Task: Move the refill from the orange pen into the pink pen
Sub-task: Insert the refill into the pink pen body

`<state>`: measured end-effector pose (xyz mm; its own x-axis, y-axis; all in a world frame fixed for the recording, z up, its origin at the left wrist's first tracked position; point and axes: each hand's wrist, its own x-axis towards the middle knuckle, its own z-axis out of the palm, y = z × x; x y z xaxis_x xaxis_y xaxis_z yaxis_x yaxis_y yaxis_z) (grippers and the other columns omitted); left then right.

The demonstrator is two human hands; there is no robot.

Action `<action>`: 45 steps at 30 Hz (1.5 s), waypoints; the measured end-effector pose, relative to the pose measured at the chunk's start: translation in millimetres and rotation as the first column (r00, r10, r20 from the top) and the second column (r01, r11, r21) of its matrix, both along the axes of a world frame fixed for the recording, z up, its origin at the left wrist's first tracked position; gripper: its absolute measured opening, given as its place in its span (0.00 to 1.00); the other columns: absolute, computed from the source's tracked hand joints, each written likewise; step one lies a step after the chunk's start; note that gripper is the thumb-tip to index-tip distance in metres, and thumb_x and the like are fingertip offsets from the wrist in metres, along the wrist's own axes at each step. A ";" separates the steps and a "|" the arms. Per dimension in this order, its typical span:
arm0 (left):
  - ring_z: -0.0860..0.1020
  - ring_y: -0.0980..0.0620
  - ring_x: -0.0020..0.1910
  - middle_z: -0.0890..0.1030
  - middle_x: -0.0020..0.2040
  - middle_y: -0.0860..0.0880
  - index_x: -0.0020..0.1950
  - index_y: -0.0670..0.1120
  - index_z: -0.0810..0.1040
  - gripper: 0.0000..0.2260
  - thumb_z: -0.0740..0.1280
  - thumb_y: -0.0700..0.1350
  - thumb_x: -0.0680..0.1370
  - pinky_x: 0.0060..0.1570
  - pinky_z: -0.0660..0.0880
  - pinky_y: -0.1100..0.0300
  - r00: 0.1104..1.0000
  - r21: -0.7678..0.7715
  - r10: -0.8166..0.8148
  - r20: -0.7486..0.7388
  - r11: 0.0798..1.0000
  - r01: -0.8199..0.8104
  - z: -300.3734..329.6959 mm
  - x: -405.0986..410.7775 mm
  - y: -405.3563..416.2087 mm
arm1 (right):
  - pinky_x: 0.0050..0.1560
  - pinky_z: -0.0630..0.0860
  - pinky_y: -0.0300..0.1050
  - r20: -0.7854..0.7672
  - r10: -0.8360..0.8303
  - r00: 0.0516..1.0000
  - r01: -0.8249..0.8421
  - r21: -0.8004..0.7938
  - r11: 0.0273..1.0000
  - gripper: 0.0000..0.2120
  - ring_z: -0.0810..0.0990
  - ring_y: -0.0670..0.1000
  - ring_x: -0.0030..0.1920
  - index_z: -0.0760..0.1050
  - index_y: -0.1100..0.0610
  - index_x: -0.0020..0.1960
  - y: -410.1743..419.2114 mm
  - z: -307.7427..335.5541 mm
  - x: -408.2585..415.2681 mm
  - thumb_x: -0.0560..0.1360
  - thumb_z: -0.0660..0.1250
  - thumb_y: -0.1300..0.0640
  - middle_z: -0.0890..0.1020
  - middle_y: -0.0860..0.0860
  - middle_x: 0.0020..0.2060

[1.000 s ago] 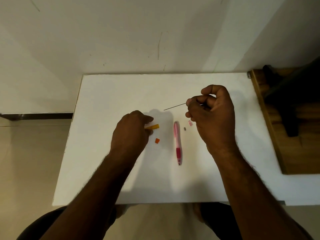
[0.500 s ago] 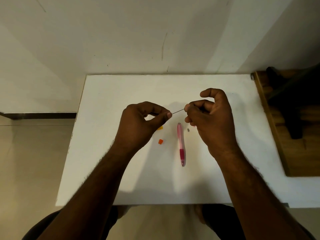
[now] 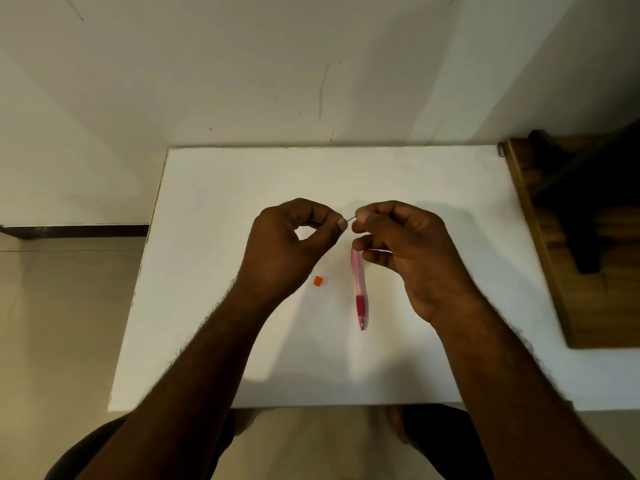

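The pink pen (image 3: 359, 289) lies on the white table (image 3: 214, 188), tip toward me, its far end under my right hand. A thin dark refill (image 3: 352, 219) spans the small gap between my two hands above the table. My left hand (image 3: 294, 244) pinches its left end between thumb and forefinger. My right hand (image 3: 401, 244) pinches the right end, fingers curled. A small orange pen piece (image 3: 318, 280) lies on the table below my left hand. The orange pen body is hidden from view.
A wooden piece of furniture (image 3: 540, 244) with a dark object on it butts against the table's right edge. A white wall stands behind the table. Tiled floor lies to the left, and my knees show below the near edge.
My left hand left the orange pen on the table, rose and took the refill's free end. Both hands have closed in, so less refill shows between them.
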<state>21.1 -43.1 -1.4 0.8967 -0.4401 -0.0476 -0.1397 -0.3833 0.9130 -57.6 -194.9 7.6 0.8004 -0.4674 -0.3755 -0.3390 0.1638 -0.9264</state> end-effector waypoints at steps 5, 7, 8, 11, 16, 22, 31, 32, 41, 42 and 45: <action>0.83 0.64 0.47 0.87 0.44 0.58 0.45 0.51 0.87 0.04 0.73 0.49 0.77 0.52 0.74 0.73 0.999 -0.009 -0.038 0.015 0.999 0.038 -0.8 -4.1 -5.4 | 0.43 0.81 0.41 0.007 -0.001 1.000 0.001 -0.078 0.997 0.05 0.87 0.50 0.40 0.84 0.51 0.43 0.1 -0.5 -2.8 0.78 0.72 0.56 0.88 0.51 0.38; 0.83 0.64 0.46 0.87 0.44 0.59 0.45 0.53 0.86 0.05 0.73 0.53 0.77 0.48 0.75 0.70 1.000 -0.007 -0.026 -0.008 1.000 0.026 -2.0 -5.5 -7.6 | 0.43 0.83 0.42 0.023 -0.054 0.998 0.056 -0.101 0.993 0.06 0.87 0.50 0.40 0.84 0.50 0.42 -2.8 0.9 -3.7 0.77 0.72 0.57 0.88 0.51 0.38; 0.82 0.62 0.43 0.86 0.42 0.59 0.44 0.54 0.85 0.07 0.72 0.55 0.76 0.42 0.75 0.71 1.000 0.005 -0.009 -0.022 1.000 0.009 -3.2 -6.5 -9.3 | 0.42 0.83 0.43 0.037 -0.111 0.993 0.114 -0.102 0.988 0.07 0.87 0.51 0.39 0.84 0.50 0.41 -5.7 1.9 -4.7 0.77 0.72 0.57 0.88 0.50 0.37; 0.78 0.58 0.34 0.82 0.36 0.56 0.40 0.53 0.80 0.12 0.71 0.61 0.76 0.32 0.70 0.66 0.999 0.244 0.036 0.041 0.969 -0.045 -12.7 -11.9 -16.7 | 0.41 0.81 0.42 0.079 -0.299 0.951 0.302 -0.036 0.953 0.07 0.86 0.50 0.37 0.84 0.50 0.40 -17.1 5.4 -9.6 0.76 0.72 0.58 0.87 0.49 0.37; 0.79 0.53 0.35 0.79 0.34 0.55 0.37 0.51 0.78 0.20 0.69 0.68 0.71 0.33 0.69 0.61 1.000 0.642 -0.020 0.015 0.766 0.006 -28.9 -31.0 -33.7 | 0.39 0.80 0.39 0.084 -0.382 0.920 0.387 -0.050 0.921 0.05 0.85 0.47 0.35 0.83 0.50 0.42 -29.3 6.3 -18.0 0.76 0.73 0.56 0.87 0.47 0.36; 0.77 0.51 0.35 0.76 0.34 0.54 0.43 0.51 0.80 0.19 0.72 0.67 0.70 0.32 0.67 0.59 0.996 0.753 -0.077 0.037 0.658 0.023 -36.1 -40.6 -44.0 | 0.40 0.80 0.40 0.097 -0.364 0.926 0.373 -0.097 0.923 0.07 0.86 0.47 0.36 0.83 0.49 0.41 -33.6 7.6 -22.4 0.77 0.72 0.56 0.86 0.46 0.35; 0.77 0.55 0.29 0.79 0.28 0.54 0.34 0.50 0.75 0.12 0.69 0.58 0.66 0.29 0.71 0.61 0.990 0.502 -0.022 0.139 0.863 -0.052 -6.3 -33.3 -39.4 | 0.40 0.83 0.44 0.137 -0.385 0.913 0.372 0.109 0.922 0.06 0.89 0.54 0.40 0.80 0.53 0.46 -34.4 18.1 -20.4 0.81 0.66 0.57 0.88 0.50 0.38; 0.78 0.56 0.29 0.79 0.28 0.55 0.35 0.51 0.75 0.11 0.69 0.57 0.67 0.30 0.72 0.60 0.981 0.445 -0.015 0.193 0.893 -0.074 -1.9 -31.5 -35.6 | 0.39 0.83 0.45 0.141 -0.368 0.919 0.349 0.142 0.926 0.06 0.89 0.56 0.41 0.78 0.54 0.48 -33.0 19.8 -19.7 0.82 0.64 0.57 0.89 0.52 0.39; 0.82 0.60 0.37 0.83 0.36 0.59 0.45 0.54 0.79 0.05 0.74 0.52 0.72 0.41 0.81 0.55 0.936 0.194 0.002 0.353 0.978 -0.075 5.3 -19.4 -6.4 | 0.42 0.85 0.46 0.200 -0.245 0.949 0.209 0.187 0.960 0.06 0.89 0.58 0.43 0.72 0.54 0.51 -7.5 24.9 -11.6 0.85 0.60 0.56 0.89 0.57 0.42; 0.81 0.60 0.37 0.83 0.36 0.59 0.45 0.54 0.79 0.06 0.74 0.52 0.72 0.41 0.80 0.55 0.934 0.189 0.006 0.356 0.979 -0.079 4.7 -18.6 -5.5 | 0.43 0.85 0.46 0.208 -0.238 0.949 0.202 0.182 0.962 0.06 0.89 0.58 0.44 0.72 0.54 0.51 -6.1 24.8 -11.4 0.85 0.60 0.56 0.89 0.56 0.43; 0.82 0.60 0.36 0.83 0.37 0.59 0.45 0.55 0.78 0.06 0.74 0.52 0.73 0.39 0.80 0.56 0.935 0.194 0.013 0.353 0.977 -0.086 3.5 -15.1 -1.5 | 0.44 0.85 0.46 0.224 -0.216 0.950 0.183 0.156 0.970 0.06 0.89 0.58 0.44 0.73 0.54 0.50 -2.2 23.7 -9.6 0.85 0.60 0.56 0.90 0.55 0.43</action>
